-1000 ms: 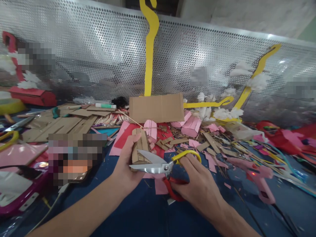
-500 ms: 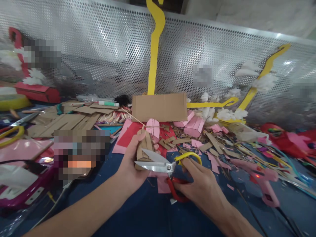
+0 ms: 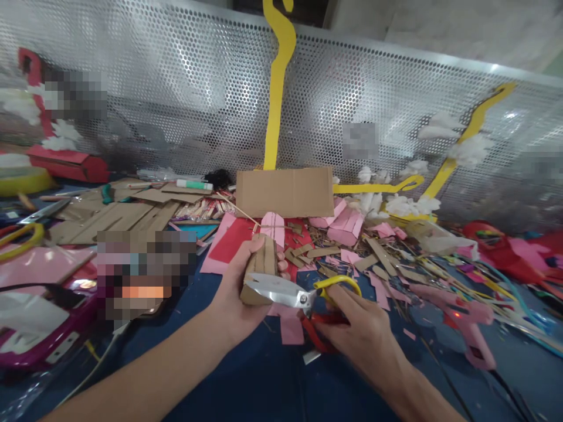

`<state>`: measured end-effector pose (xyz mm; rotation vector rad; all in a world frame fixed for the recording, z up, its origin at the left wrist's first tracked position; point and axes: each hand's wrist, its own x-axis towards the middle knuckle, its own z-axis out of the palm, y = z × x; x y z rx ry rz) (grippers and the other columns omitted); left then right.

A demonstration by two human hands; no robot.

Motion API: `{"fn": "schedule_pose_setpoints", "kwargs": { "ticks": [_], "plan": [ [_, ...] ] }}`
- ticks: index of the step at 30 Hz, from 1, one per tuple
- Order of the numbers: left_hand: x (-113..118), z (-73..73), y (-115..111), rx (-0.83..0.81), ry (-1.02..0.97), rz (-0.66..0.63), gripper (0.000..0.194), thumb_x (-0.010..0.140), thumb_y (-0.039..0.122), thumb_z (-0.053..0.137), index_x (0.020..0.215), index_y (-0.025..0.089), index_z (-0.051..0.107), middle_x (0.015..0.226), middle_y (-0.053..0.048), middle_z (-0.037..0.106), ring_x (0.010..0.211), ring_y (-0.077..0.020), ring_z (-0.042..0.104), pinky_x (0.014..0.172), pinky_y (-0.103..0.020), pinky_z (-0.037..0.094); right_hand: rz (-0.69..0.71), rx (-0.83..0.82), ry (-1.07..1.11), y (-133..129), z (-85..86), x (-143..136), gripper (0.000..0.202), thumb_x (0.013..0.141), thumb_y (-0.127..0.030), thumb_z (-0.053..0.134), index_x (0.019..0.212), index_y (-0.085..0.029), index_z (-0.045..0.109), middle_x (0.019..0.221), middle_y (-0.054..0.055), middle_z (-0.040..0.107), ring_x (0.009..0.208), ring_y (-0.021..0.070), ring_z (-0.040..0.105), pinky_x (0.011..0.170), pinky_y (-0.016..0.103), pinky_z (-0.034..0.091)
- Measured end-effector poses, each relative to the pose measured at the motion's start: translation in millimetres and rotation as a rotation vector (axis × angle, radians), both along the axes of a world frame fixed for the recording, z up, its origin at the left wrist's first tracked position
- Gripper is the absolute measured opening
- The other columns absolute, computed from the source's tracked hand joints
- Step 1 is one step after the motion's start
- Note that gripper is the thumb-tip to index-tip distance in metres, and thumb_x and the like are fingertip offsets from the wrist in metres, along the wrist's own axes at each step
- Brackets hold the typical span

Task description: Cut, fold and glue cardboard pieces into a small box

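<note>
My left hand (image 3: 240, 293) grips a small folded cardboard piece (image 3: 263, 256), thumb on its left side and fingertips showing at its right. Scissors (image 3: 281, 290) with one yellow and one red handle are in my right hand (image 3: 363, 319), its fingers through the loops. The blades are nearly closed and lie across the lower end of the cardboard piece. Just beyond stands a pink rounded paper piece (image 3: 272, 225). Behind it a plain cardboard panel (image 3: 285, 192) stands in front of a tall yellow curved strip (image 3: 275, 117).
A pink glue gun (image 3: 466, 319) with a lit red light lies at the right. Cardboard scraps (image 3: 323, 252) and pink paper bits litter the middle. More cardboard (image 3: 118, 220) and a purple object (image 3: 57, 346) are at left. A perforated metal screen (image 3: 176, 88) rises behind.
The scissor blades have come together from being spread apart. The cardboard piece in my left hand has tilted slightly, showing more of its face.
</note>
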<state>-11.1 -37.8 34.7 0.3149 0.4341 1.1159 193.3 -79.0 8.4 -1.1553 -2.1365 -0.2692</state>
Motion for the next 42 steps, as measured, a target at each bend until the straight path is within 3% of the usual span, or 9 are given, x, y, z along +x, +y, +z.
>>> {"fn": "schedule_pose_setpoints", "kwargs": {
  "ticks": [3,7,12,17,25,29,36,42],
  "plan": [
    [0,0.3,1,-0.004,-0.006,0.021,0.021,0.077,0.033,0.079,0.085,0.018,0.066,0.076,-0.001,0.066,0.067,-0.0169,0.064,0.067,-0.032,0.055,-0.011,-0.002,0.008,1,-0.7,2,0.014,0.083,-0.013,0.053,0.08,-0.025,0.048,0.063,-0.004,0.059,0.051,0.0142,0.054,0.049,0.025,0.041],
    [0,-2.7,3,0.013,0.017,0.05,0.021,0.084,0.036,0.074,0.084,0.016,0.067,0.079,-0.004,0.068,0.071,-0.0164,0.065,0.065,-0.028,0.054,-0.061,-0.031,0.028,3,-1.9,2,0.011,0.084,-0.019,0.06,0.085,-0.025,0.051,0.069,-0.002,0.063,0.056,0.0165,0.06,0.051,0.026,0.045],
    [-2,-4.9,5,0.006,0.035,0.054,0.02,0.088,0.035,0.069,0.083,0.015,0.068,0.075,-0.003,0.067,0.066,-0.015,0.064,0.064,-0.027,0.054,-0.107,0.005,-0.032,5,-1.0,2,0.031,0.076,-0.034,0.075,0.094,-0.024,0.051,0.089,0.008,0.069,0.084,0.0292,0.069,0.07,0.038,0.055],
    [-1,-3.0,6,0.053,0.024,0.087,0.017,0.083,0.032,0.074,0.08,0.017,0.067,0.074,0.0,0.066,0.068,-0.0147,0.064,0.064,-0.027,0.052,-0.087,0.027,-0.068,4,-1.2,-1,0.036,0.077,-0.035,0.076,0.101,-0.022,0.053,0.093,0.01,0.068,0.09,0.0324,0.068,0.076,0.043,0.056],
    [-1,-4.4,0,0.042,0.079,0.022,0.028,0.08,0.046,0.075,0.082,0.019,0.067,0.073,-0.001,0.065,0.065,-0.0158,0.062,0.063,-0.029,0.05,-0.018,-0.048,-0.055,3,-4.7,-1,0.029,0.078,-0.022,0.073,0.099,-0.022,0.053,0.091,0.008,0.067,0.086,0.0285,0.066,0.072,0.039,0.056],
    [0,-7.6,1,0.059,0.108,0.061,0.029,0.079,0.046,0.076,0.083,0.018,0.068,0.076,-0.003,0.066,0.067,-0.0174,0.064,0.066,-0.031,0.052,-0.029,-0.086,-0.032,3,-7.4,1,0.027,0.074,-0.013,0.071,0.092,-0.023,0.053,0.08,0.002,0.066,0.07,0.0216,0.064,0.061,0.031,0.051],
    [1,-10.8,5,0.039,0.106,0.085,0.028,0.077,0.044,0.078,0.08,0.018,0.068,0.074,-0.003,0.066,0.065,-0.0162,0.063,0.066,-0.03,0.051,-0.044,-0.067,-0.026,2,-8.1,-1,0.025,0.076,-0.016,0.071,0.079,-0.025,0.047,0.068,-0.004,0.057,0.056,0.0157,0.054,0.052,0.027,0.041],
    [0,-3.3,3,-0.035,0.106,0.063,0.027,0.078,0.043,0.076,0.081,0.017,0.069,0.073,-0.002,0.065,0.065,-0.0156,0.061,0.066,-0.028,0.051,-0.015,-0.02,0.004,2,-9.1,-1,0.014,0.084,-0.02,0.065,0.081,-0.023,0.052,0.066,-0.004,0.055,0.054,0.0141,0.051,0.051,0.026,0.038]
  ]
}}
